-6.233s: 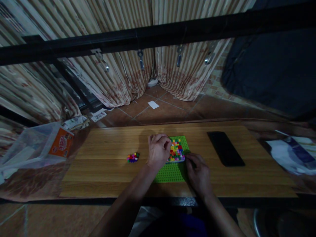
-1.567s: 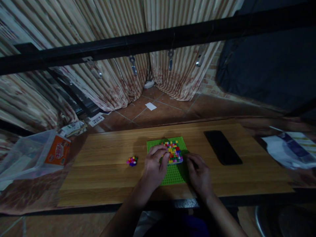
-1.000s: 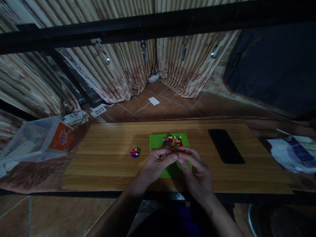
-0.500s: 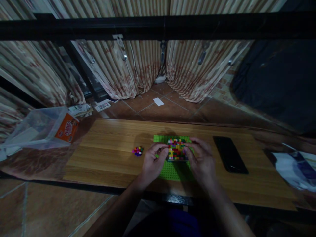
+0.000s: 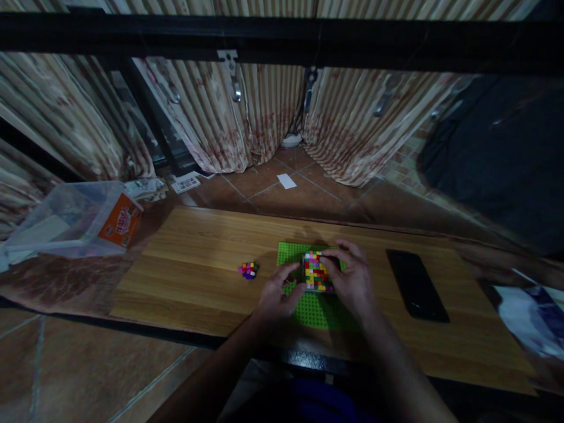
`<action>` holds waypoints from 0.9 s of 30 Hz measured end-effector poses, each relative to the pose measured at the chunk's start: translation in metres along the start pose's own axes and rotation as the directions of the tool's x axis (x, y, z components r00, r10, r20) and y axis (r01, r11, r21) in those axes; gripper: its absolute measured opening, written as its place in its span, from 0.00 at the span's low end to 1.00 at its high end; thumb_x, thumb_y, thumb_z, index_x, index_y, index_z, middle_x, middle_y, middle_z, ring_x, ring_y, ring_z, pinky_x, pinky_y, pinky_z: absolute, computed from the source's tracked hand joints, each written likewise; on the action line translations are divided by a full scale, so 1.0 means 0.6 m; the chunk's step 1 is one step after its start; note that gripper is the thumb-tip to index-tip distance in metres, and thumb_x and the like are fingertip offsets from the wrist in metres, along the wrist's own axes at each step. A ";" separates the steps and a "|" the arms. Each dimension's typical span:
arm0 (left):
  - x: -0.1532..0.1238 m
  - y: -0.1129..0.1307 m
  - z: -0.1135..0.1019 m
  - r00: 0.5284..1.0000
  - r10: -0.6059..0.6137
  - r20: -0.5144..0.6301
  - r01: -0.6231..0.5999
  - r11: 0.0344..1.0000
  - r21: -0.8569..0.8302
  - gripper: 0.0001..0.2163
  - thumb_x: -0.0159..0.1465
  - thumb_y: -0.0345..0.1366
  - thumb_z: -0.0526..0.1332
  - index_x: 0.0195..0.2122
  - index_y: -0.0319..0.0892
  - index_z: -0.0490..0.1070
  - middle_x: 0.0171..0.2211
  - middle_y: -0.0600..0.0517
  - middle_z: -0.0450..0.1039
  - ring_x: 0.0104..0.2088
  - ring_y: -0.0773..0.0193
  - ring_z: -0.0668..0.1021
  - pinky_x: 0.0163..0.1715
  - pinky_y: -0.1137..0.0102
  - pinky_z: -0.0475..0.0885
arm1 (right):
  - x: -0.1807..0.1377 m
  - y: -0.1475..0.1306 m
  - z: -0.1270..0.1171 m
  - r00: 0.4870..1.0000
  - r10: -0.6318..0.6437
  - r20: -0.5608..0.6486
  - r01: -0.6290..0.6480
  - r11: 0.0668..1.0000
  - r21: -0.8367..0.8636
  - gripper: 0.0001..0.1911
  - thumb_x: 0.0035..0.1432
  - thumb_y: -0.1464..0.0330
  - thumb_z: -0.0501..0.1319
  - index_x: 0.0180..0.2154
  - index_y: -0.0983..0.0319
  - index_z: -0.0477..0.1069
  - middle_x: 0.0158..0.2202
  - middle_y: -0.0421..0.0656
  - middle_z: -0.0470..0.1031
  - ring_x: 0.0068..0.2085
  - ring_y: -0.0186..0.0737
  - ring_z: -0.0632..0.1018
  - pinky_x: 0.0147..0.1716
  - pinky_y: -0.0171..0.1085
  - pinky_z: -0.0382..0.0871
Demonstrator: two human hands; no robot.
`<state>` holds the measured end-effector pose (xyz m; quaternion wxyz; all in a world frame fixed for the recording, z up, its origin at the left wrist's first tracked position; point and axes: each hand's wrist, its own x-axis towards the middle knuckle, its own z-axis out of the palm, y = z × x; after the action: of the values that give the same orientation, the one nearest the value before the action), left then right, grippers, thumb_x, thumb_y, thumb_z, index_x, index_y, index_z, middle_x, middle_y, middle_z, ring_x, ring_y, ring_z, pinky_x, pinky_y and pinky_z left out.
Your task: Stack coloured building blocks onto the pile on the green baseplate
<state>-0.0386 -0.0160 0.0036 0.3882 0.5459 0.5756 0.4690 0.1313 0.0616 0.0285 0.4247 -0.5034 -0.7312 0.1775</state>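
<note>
A green studded baseplate (image 5: 314, 310) lies on the wooden table (image 5: 198, 264), with a block of small multicoloured bricks (image 5: 315, 271) built on its far half. My left hand (image 5: 277, 291) rests on the plate's left side, fingers curled against the left edge of the brick block. My right hand (image 5: 350, 282) reaches over the block from the right, its fingertips pinched on the top far edge. What the fingertips hold, if anything, is too small to see. A small heap of loose coloured bricks (image 5: 248, 270) lies left of the plate, apart from both hands.
A black phone (image 5: 416, 285) lies flat on the table to the right. A clear plastic box with an orange label (image 5: 77, 218) stands off the table's left end. A black bar (image 5: 282, 44) crosses overhead. Striped curtains (image 5: 264, 111) hang behind; tiled floor below.
Both hands came together over the plate, then moved onto the brick block. My right hand has shifted from the block's right side to its far edge. The view has swung left.
</note>
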 end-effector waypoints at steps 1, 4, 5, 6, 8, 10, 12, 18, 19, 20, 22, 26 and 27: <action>-0.001 -0.002 0.001 1.000 0.008 0.000 -0.008 1.000 0.010 0.19 0.61 0.39 0.62 0.54 0.43 0.69 0.48 0.46 0.74 0.41 0.61 0.77 0.42 0.64 0.75 | 0.000 0.001 0.001 1.000 0.017 0.003 -0.017 1.000 0.026 0.09 0.59 0.61 0.62 0.34 0.57 0.79 0.49 0.47 0.72 0.53 0.49 0.72 0.55 0.52 0.65; -0.004 -0.007 0.004 0.999 0.043 -0.006 -0.042 0.998 0.046 0.19 0.62 0.39 0.61 0.54 0.42 0.70 0.47 0.45 0.74 0.42 0.60 0.77 0.43 0.63 0.74 | -0.002 0.008 0.003 0.997 0.076 0.011 -0.077 0.992 0.098 0.11 0.56 0.59 0.64 0.37 0.57 0.79 0.50 0.47 0.72 0.53 0.48 0.73 0.56 0.51 0.65; -0.005 -0.008 0.004 0.999 0.053 -0.008 -0.053 0.997 0.055 0.19 0.62 0.38 0.61 0.54 0.42 0.70 0.47 0.45 0.74 0.42 0.60 0.77 0.43 0.63 0.74 | -0.004 0.011 0.003 0.995 0.096 0.010 -0.096 0.988 0.122 0.12 0.55 0.58 0.64 0.39 0.57 0.79 0.50 0.47 0.72 0.53 0.48 0.73 0.56 0.51 0.65; -0.006 -0.009 0.005 0.998 0.060 -0.008 -0.059 0.996 0.060 0.19 0.61 0.38 0.61 0.54 0.42 0.70 0.47 0.45 0.75 0.42 0.60 0.77 0.44 0.63 0.74 | -0.005 0.015 0.003 0.993 0.114 0.009 -0.114 0.983 0.144 0.13 0.55 0.58 0.65 0.40 0.57 0.79 0.50 0.47 0.72 0.54 0.48 0.73 0.56 0.51 0.65; -0.006 -0.009 0.005 0.998 0.063 -0.005 -0.063 0.996 0.065 0.18 0.61 0.37 0.61 0.53 0.42 0.70 0.47 0.46 0.75 0.41 0.60 0.77 0.44 0.63 0.74 | -0.006 0.023 0.004 0.988 0.154 0.009 -0.152 0.970 0.188 0.15 0.55 0.57 0.64 0.41 0.57 0.78 0.50 0.47 0.73 0.54 0.48 0.73 0.56 0.51 0.65; -0.005 -0.008 0.005 0.998 0.061 -0.004 -0.060 0.996 0.066 0.17 0.61 0.37 0.61 0.52 0.43 0.71 0.47 0.46 0.75 0.41 0.60 0.78 0.45 0.62 0.74 | -0.005 0.030 0.006 0.979 0.205 0.005 -0.201 0.953 0.225 0.16 0.58 0.56 0.61 0.42 0.57 0.78 0.49 0.47 0.74 0.53 0.47 0.74 0.55 0.51 0.65; -0.005 -0.008 0.005 0.998 0.065 -0.004 -0.064 0.996 0.065 0.17 0.61 0.36 0.61 0.52 0.44 0.71 0.47 0.46 0.76 0.41 0.60 0.78 0.45 0.62 0.74 | -0.003 0.033 0.011 0.969 0.246 0.024 -0.244 0.937 0.251 0.17 0.60 0.55 0.59 0.42 0.58 0.78 0.48 0.47 0.75 0.51 0.46 0.75 0.54 0.51 0.66; -0.006 -0.007 0.005 0.997 0.072 -0.004 -0.072 0.995 0.067 0.17 0.61 0.35 0.60 0.52 0.44 0.72 0.47 0.47 0.76 0.42 0.59 0.78 0.46 0.63 0.74 | 0.005 0.027 0.023 0.962 0.261 0.084 -0.273 0.928 0.255 0.18 0.57 0.54 0.61 0.39 0.60 0.79 0.44 0.47 0.78 0.47 0.46 0.77 0.52 0.49 0.68; -0.006 -0.007 0.006 0.997 0.072 -0.002 -0.071 0.995 0.070 0.17 0.61 0.35 0.60 0.52 0.44 0.72 0.47 0.47 0.76 0.43 0.59 0.78 0.46 0.63 0.74 | 0.005 0.025 0.024 0.960 0.264 0.092 -0.279 0.926 0.256 0.19 0.57 0.54 0.61 0.39 0.60 0.79 0.43 0.47 0.79 0.46 0.46 0.77 0.52 0.48 0.68; -0.007 -0.008 0.006 0.997 0.073 -0.003 -0.072 0.995 0.072 0.17 0.61 0.35 0.60 0.52 0.44 0.72 0.47 0.47 0.76 0.43 0.59 0.78 0.46 0.63 0.74 | 0.005 0.024 0.024 0.957 0.272 0.100 -0.289 0.922 0.259 0.19 0.57 0.53 0.61 0.39 0.60 0.79 0.43 0.47 0.79 0.46 0.45 0.77 0.51 0.48 0.69; -0.007 -0.009 0.007 0.997 0.075 -0.004 -0.074 0.995 0.074 0.17 0.62 0.35 0.60 0.52 0.44 0.72 0.48 0.47 0.76 0.43 0.59 0.78 0.47 0.63 0.74 | 0.005 0.022 0.024 0.945 0.305 0.121 -0.327 0.905 0.273 0.20 0.55 0.53 0.62 0.39 0.61 0.80 0.42 0.47 0.80 0.45 0.46 0.78 0.49 0.47 0.70; -0.007 -0.012 0.007 0.996 0.086 0.003 -0.086 0.993 0.081 0.17 0.62 0.36 0.60 0.52 0.43 0.71 0.48 0.46 0.76 0.44 0.58 0.78 0.47 0.62 0.74 | 0.006 0.020 0.024 0.913 0.375 0.159 -0.407 0.857 0.317 0.21 0.53 0.51 0.64 0.38 0.61 0.80 0.41 0.47 0.81 0.42 0.45 0.79 0.46 0.46 0.71; -0.007 -0.012 0.007 0.996 0.087 0.008 -0.087 0.992 0.086 0.17 0.62 0.36 0.59 0.52 0.43 0.71 0.48 0.46 0.76 0.45 0.58 0.78 0.47 0.62 0.74 | 0.007 0.020 0.025 0.910 0.382 0.162 -0.415 0.850 0.324 0.21 0.52 0.51 0.64 0.38 0.61 0.80 0.41 0.47 0.81 0.41 0.45 0.79 0.45 0.45 0.72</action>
<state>-0.0361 -0.0192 -0.0048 0.3449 0.5878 0.5700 0.4589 0.1258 0.0728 0.0135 0.4277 -0.5514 -0.5857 0.4124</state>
